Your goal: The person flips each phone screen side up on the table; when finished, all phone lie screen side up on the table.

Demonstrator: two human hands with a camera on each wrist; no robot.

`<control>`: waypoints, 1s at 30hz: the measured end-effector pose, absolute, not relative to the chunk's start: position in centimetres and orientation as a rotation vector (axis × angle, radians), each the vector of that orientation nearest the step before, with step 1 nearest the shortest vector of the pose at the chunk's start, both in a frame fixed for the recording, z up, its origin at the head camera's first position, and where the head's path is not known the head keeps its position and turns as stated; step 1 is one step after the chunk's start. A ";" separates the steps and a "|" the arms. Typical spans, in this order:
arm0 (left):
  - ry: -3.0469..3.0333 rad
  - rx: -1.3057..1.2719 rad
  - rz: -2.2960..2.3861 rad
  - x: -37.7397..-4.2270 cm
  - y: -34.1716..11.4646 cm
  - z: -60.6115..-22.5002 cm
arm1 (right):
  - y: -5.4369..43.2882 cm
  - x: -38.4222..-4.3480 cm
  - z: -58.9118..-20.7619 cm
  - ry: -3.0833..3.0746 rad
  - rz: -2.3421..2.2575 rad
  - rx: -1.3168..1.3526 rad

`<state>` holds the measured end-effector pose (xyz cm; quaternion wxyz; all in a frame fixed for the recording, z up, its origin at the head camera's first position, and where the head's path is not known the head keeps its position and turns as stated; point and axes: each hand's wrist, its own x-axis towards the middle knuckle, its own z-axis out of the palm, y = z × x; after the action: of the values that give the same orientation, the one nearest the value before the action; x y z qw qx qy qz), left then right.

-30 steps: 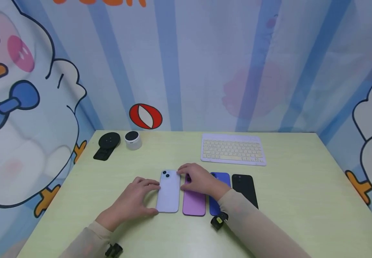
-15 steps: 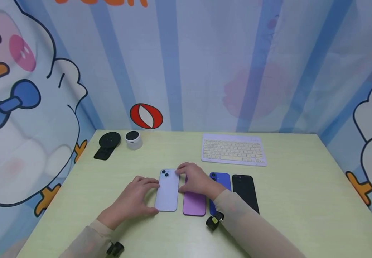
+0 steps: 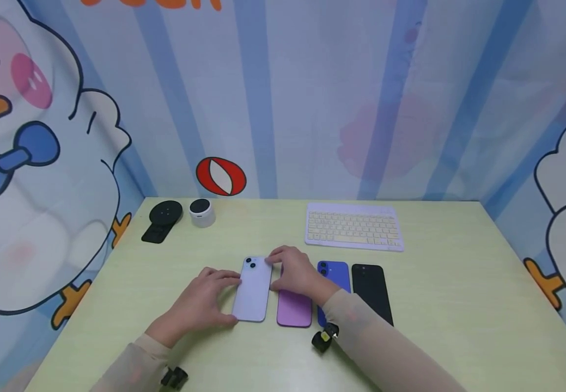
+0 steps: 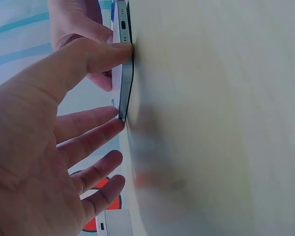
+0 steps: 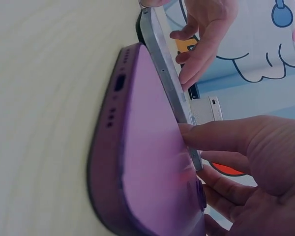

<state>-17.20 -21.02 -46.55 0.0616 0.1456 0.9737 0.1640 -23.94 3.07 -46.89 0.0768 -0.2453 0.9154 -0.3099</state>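
A lavender smartphone (image 3: pixel 252 296) lies back up on the table between the two hands, slightly tilted. My left hand (image 3: pixel 201 302) touches its left side: fingertips at the long edge, thumb at the lower left corner. In the left wrist view the thumb (image 4: pixel 110 56) meets the phone's edge (image 4: pixel 126 73), and the other fingers are spread. My right hand (image 3: pixel 298 275) touches the opposite edge near the top right corner with thumb and fingertips, over a pink-purple smartphone (image 3: pixel 294 310). In the right wrist view that pink-purple phone (image 5: pixel 152 147) fills the foreground.
A blue smartphone (image 3: pixel 335 272) lies partly under the right forearm, with a black smartphone (image 3: pixel 372 288) to its right. A lilac keyboard (image 3: pixel 353 226) sits behind them. At the back left are a black folding stand (image 3: pixel 164 220) and a small white cylinder (image 3: pixel 202 214).
The lavender phone has shifted slightly left, its lower end most, and now tilts a little. My right hand has moved left with it; the left hand has barely moved.
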 end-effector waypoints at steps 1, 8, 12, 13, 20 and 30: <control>2.941 0.436 0.504 -17.2 -21.1 -46.6 | 3.1 -23.9 -47.0 2.748 -0.936 -0.741; 2.906 0.462 0.584 -17.3 -21.1 -46.7 | 3.6 -23.6 -47.3 2.760 -1.021 -0.735; 2.882 0.496 0.632 -17.2 -21.2 -46.6 | 3.9 -23.6 -47.3 2.760 -1.024 -0.722; 2.877 0.501 0.645 -17.3 -21.2 -46.6 | 3.9 -23.6 -47.3 2.759 -1.027 -0.723; 2.827 0.529 0.743 -17.3 -21.3 -46.6 | 4.3 -23.2 -47.1 2.725 -1.134 -0.723; 2.756 0.532 0.892 -17.4 -21.3 -46.9 | 4.6 -22.7 -47.0 2.715 -1.240 -0.757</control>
<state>-17.43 -21.26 -46.87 0.0983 0.1799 0.9312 0.3013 -22.65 4.63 -47.01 0.0312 -0.2458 0.8812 -0.4026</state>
